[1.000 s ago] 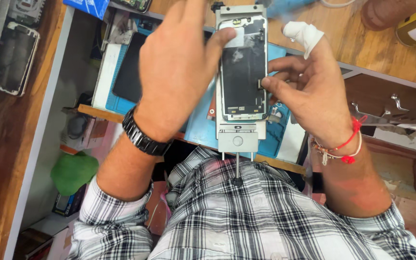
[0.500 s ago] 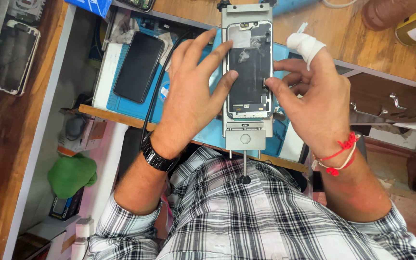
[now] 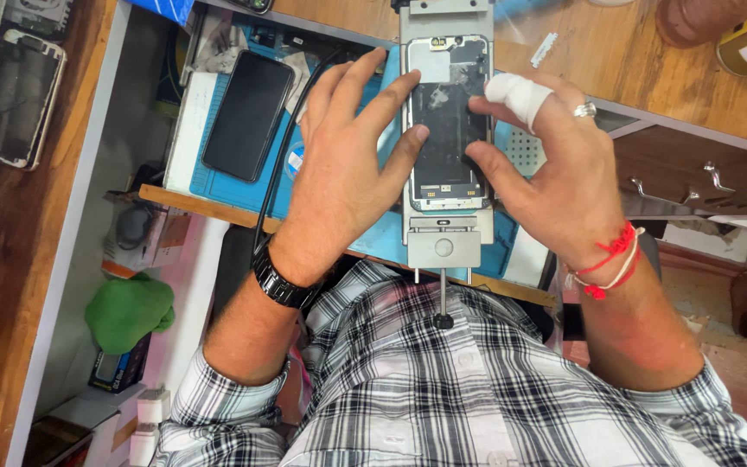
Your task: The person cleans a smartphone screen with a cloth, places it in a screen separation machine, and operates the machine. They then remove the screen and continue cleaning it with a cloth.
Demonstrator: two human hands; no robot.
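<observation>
My left hand (image 3: 339, 173) and right hand (image 3: 555, 173), fingers spread, press the opened phone (image 3: 448, 121) from both sides in the metal clamp (image 3: 443, 242). It looks thin, stiff and fragile; I grip by the frame edges only.

Opened phone (image 3: 445, 130) lay in the clamp fixture (image 3: 443, 246), left hand (image 3: 339, 173) at its left, right hand (image 3: 555, 173) at its right, spare phone (image 3: 246, 114) farther left on the mat (image 3: 218, 186).

Black-and-white checked shirt (image 3: 477, 389), blue mat (image 3: 382, 233), red wrist thread (image 3: 613, 251).
</observation>
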